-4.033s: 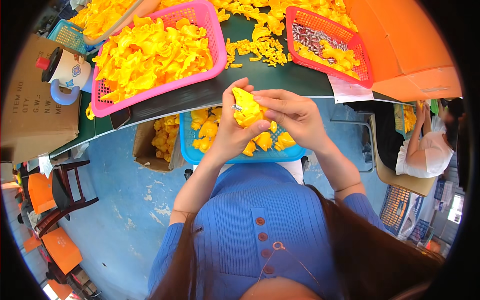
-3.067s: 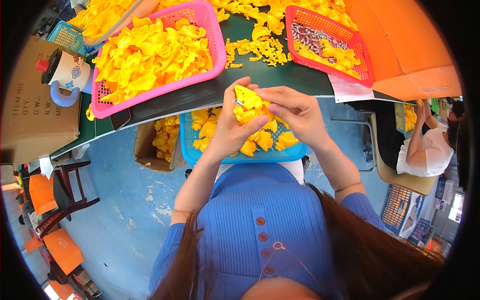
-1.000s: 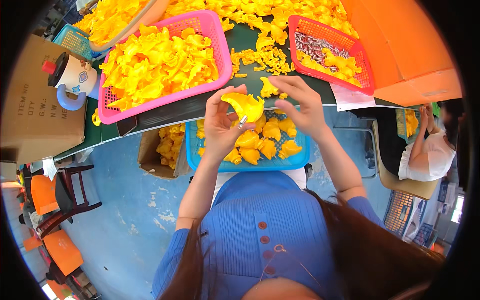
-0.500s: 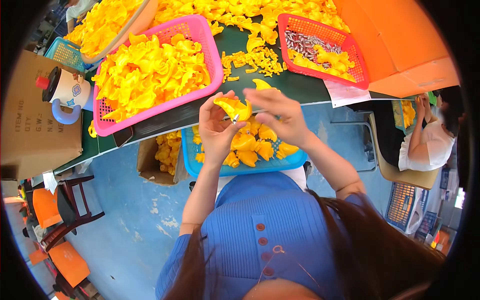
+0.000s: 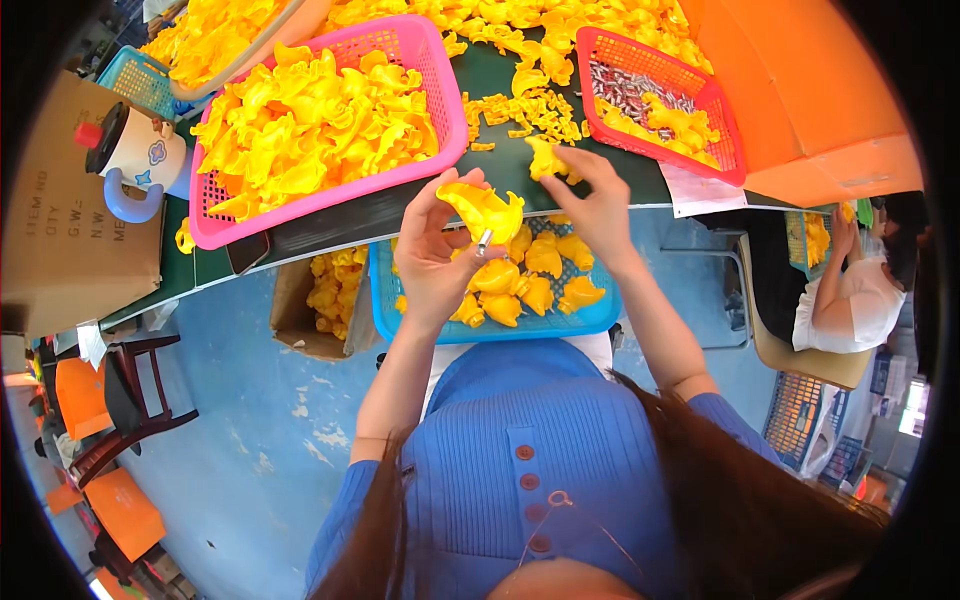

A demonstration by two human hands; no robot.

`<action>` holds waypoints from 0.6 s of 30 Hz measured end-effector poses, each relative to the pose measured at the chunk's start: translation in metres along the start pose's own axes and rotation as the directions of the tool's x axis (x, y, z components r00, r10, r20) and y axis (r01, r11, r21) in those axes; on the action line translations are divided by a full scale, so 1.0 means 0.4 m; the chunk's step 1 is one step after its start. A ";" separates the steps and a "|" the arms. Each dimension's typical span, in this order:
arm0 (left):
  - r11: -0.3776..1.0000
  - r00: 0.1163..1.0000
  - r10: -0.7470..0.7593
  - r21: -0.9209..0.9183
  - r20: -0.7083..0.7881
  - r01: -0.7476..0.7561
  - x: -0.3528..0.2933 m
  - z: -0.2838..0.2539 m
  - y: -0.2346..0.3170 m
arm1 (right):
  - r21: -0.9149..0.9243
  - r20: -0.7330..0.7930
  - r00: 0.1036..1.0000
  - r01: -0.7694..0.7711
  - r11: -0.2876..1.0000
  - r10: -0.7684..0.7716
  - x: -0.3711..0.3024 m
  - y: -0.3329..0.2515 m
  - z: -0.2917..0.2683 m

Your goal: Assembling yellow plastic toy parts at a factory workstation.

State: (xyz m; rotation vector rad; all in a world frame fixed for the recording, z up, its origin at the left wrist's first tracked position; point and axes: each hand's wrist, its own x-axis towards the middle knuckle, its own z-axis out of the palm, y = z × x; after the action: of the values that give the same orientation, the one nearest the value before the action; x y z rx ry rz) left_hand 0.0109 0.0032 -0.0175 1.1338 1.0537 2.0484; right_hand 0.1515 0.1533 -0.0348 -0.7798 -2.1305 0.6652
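Holding yellow shell (image 5: 481, 211) with metal cylinder (image 5: 484, 241): left hand (image 5: 430, 265), over blue basket (image 5: 575, 323) | pinching another yellow piece (image 5: 543, 158): right hand (image 5: 598, 200), beyond it

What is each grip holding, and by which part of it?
Left grip: a yellow shell, by its lower side. Right grip: a yellow piece, seemingly by its right end.

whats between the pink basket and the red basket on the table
Between the pink basket and red basket, the head view shows scattered small yellow pieces, larger yellow parts farther back, and some bare green tabletop.
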 end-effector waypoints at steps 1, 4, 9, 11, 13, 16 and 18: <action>1.000 1.000 0.005 0.002 0.012 -0.005 0.005 0.000 0.008 | 0.154 0.011 0.999 -0.045 0.987 0.044 0.021 -0.044 -0.031; 0.998 1.000 -0.020 -0.061 0.021 0.022 0.000 0.006 0.030 | 0.537 0.184 0.983 -0.088 0.839 -0.015 0.047 -0.202 -0.092; 0.994 1.000 0.026 -0.106 -0.009 -0.027 -0.007 0.015 0.040 | 0.617 0.296 0.928 -0.004 0.787 -0.228 0.048 -0.256 -0.104; 0.997 0.998 0.063 -0.043 0.028 -0.062 -0.005 0.010 0.045 | 0.614 0.291 0.916 0.042 0.788 -0.275 0.049 -0.256 -0.108; 0.996 0.999 0.037 -0.076 0.021 -0.036 -0.003 0.013 0.058 | 0.603 0.309 0.905 0.050 0.796 -0.292 0.051 -0.254 -0.107; 0.995 1.000 0.010 -0.101 0.030 -0.007 -0.001 0.011 0.065 | 0.625 0.329 0.897 0.028 0.780 -0.296 0.052 -0.252 -0.102; 0.996 0.999 0.009 -0.089 0.041 -0.005 0.001 0.010 0.065 | 0.659 0.335 0.897 -0.004 0.753 -0.288 0.053 -0.250 -0.101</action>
State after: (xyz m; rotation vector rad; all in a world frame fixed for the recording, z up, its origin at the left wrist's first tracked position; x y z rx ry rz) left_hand 0.0116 -0.0088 0.0059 1.1307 0.9301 2.0473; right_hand 0.1410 0.1087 0.0650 -0.0740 -2.0657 1.4892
